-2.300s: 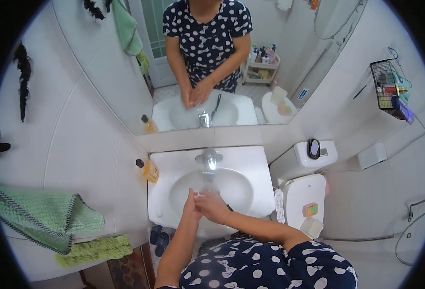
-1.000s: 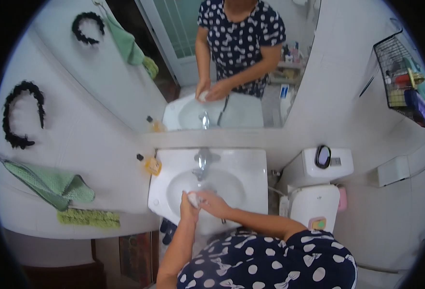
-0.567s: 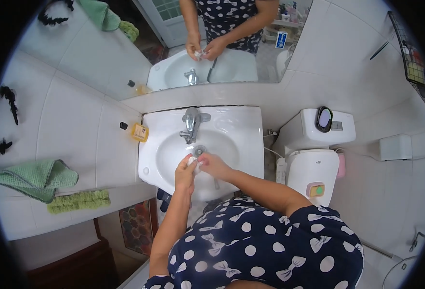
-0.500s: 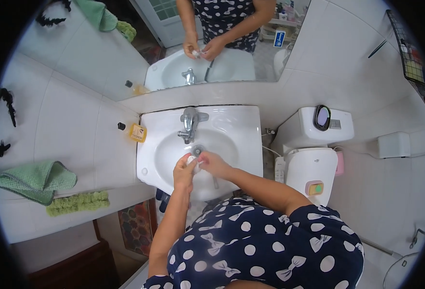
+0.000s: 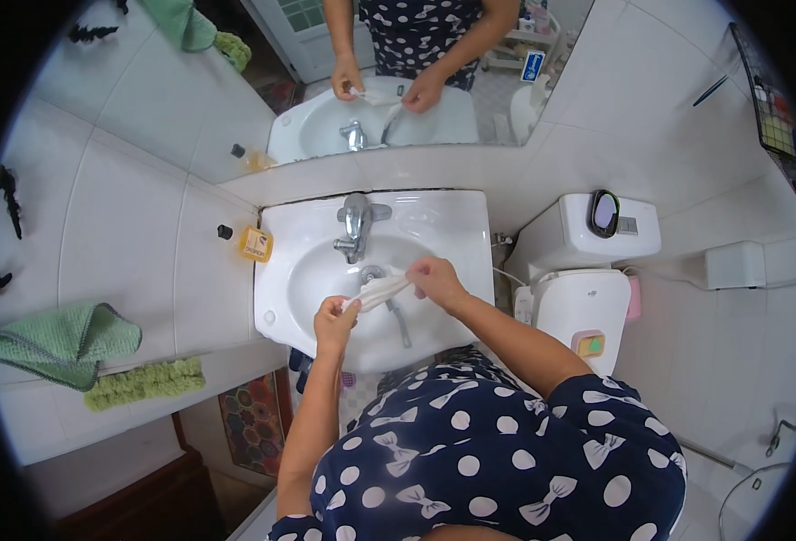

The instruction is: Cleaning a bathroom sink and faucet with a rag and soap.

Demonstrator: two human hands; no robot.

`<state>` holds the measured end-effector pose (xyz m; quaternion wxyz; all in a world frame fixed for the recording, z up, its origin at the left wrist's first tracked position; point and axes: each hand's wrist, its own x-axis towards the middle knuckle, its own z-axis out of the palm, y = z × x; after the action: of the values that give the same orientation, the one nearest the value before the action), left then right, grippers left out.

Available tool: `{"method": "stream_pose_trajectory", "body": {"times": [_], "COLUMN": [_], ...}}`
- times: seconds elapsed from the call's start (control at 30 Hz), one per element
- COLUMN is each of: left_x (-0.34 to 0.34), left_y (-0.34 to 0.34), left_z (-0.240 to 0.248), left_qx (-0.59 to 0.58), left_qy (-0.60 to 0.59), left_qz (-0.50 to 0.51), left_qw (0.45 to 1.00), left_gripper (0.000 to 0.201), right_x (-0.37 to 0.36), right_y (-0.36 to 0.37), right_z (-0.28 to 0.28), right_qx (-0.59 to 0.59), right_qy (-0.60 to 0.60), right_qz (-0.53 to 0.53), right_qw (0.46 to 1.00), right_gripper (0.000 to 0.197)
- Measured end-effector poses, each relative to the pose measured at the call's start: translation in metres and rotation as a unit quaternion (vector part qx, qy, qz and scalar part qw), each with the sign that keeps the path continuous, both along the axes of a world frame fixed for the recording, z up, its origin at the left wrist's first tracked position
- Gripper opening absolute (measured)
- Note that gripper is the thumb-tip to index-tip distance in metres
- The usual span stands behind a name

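Observation:
Over the white sink (image 5: 456, 212), a thin white cloth (image 5: 381, 291) is stretched out between my two hands. My left hand (image 5: 333, 323) pinches its lower left end, and my right hand (image 5: 438, 281) grips the upper right end. The cloth looks limp and slightly twisted; whether it is a wipe or some other sheet I cannot tell. Behind it stands a chrome faucet (image 5: 355, 221), above the drain (image 5: 371, 273). A slim grey object (image 5: 400, 326) lies in the basin just below the cloth; its kind is unclear. The mirror (image 5: 416, 117) repeats both hands and the cloth.
A bottle of yellow liquid (image 5: 256, 243) with a black cap stands at the sink's left edge. Green cloths (image 5: 78, 338) hang on the left wall. To the right is a white toilet (image 5: 583, 307), with a sponge (image 5: 589, 343) in a pink holder on its lid.
My hands have moved apart, the right one up and to the right. The white cloth, bunched between my fingers before, is now drawn out into a long strip.

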<state>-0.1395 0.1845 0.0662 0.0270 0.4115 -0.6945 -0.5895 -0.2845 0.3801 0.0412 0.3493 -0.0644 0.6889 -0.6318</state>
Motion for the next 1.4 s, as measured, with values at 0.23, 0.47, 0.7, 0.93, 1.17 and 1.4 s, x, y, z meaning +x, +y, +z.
{"method": "stream_pose_trajectory", "body": {"times": [0.23, 0.47, 0.7, 0.93, 1.17, 1.4], "left_x": [-0.014, -0.067, -0.035, 0.012, 0.001, 0.026], "left_y": [0.004, 0.052, 0.045, 0.026, 0.012, -0.006], "left_z": [0.01, 0.028, 0.017, 0.01, 0.001, -0.021], "left_qx": [0.099, 0.196, 0.222, 0.237, 0.237, 0.212], "left_qy": [-0.017, 0.096, -0.027, -0.047, -0.046, -0.071], "left_qz": [-0.051, -0.168, -0.211, -0.096, -0.03, 0.003], "left_qw": [0.994, 0.961, 0.951, 0.965, 0.97, 0.975], "left_gripper": [0.023, 0.047, 0.05, 0.04, 0.035, 0.031], "right_x": [-0.04, -0.122, -0.087, -0.109, -0.105, -0.108], "right_y": [0.005, -0.041, -0.084, -0.108, -0.086, -0.053], "right_z": [-0.006, 0.008, -0.069, -0.077, -0.09, -0.061], "right_qx": [-0.031, 0.045, 0.263, 0.236, 0.063, 0.03], "right_qy": [-0.03, 0.346, 0.475, 0.531, 0.568, 0.414], "right_qz": [-0.152, -0.113, 0.112, 0.11, 0.029, -0.025], "right_qw": [0.988, 0.93, 0.832, 0.807, 0.82, 0.91], "right_gripper": [0.012, 0.02, 0.055, 0.045, 0.037, 0.029]}}
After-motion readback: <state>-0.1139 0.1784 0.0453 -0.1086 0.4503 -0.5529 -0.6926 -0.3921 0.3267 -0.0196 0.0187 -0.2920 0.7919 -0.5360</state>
